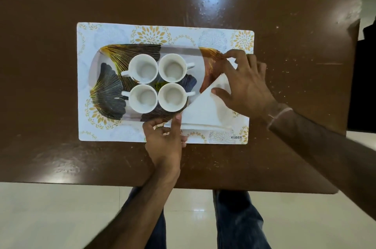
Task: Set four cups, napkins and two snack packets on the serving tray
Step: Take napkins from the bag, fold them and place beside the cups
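An oval serving tray (105,94) with a leaf pattern lies on a white floral placemat (114,30). Several white cups stand close together in two rows on its middle, for example the far left cup (143,68) and the near right cup (172,97). A white napkin (203,110) folded into a triangle lies over the tray's right end. My right hand (244,83) presses on the napkin's far corner with spread fingers. My left hand (164,136) pinches the napkin's near left corner at the tray rim. No snack packets are in view.
The placemat lies on a brown wooden table (295,65) with scuffed, speckled patches. The table's near edge runs just above my knees (236,218), with pale floor tiles below. A dark object (368,45) stands past the table's right edge.
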The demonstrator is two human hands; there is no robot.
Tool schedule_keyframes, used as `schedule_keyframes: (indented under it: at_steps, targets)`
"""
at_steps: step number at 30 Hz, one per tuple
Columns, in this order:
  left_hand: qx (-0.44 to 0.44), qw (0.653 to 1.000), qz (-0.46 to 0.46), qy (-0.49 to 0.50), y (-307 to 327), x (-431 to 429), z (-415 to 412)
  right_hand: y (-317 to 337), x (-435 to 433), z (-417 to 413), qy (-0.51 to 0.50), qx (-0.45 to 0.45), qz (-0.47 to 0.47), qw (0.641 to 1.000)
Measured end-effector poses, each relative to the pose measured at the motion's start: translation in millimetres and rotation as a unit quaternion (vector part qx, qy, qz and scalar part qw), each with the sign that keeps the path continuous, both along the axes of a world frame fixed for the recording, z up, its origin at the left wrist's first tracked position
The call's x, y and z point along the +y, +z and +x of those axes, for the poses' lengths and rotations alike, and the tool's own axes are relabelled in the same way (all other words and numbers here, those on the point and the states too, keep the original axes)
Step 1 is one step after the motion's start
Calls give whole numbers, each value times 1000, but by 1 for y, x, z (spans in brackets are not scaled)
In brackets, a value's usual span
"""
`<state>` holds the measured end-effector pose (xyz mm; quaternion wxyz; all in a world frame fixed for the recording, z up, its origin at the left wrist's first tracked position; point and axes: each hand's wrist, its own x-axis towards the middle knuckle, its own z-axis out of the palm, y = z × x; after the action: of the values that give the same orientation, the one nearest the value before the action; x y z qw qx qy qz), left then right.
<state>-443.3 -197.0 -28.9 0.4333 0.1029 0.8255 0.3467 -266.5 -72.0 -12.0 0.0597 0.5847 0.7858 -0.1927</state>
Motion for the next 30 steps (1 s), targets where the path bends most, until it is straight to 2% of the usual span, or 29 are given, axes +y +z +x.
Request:
schedule_keyframes:
  at_steps: [3,5,7,9,13,16,21,25,30]
  targets:
    - [97,992,-29,-69,10,-16,-5,0,-29,1,42,-11,46,998]
    - [144,972,46,-177,18,-28,-6,-7,-55,4,87,-22,34,995]
    - [174,922,127,-321,24,-34,-5,-16,-77,4,129,-27,7,991]
    - [185,875,156,-418,24,-34,-1,-25,-86,3,154,-35,-14,987]
    - [210,861,164,-432,27,-25,-3,-34,-79,5,165,-32,-45,985]
    - [289,829,189,-440,27,-11,-20,-35,-74,7,158,3,-60,986]
    - [386,771,168,-478,24,19,-40,-33,-72,6,158,11,-63,985]
    - [401,739,189,-506,21,29,-45,-31,-75,5,136,6,-50,989]
    - [391,736,219,-508,18,32,-44,-29,-74,6,133,-1,-52,990]
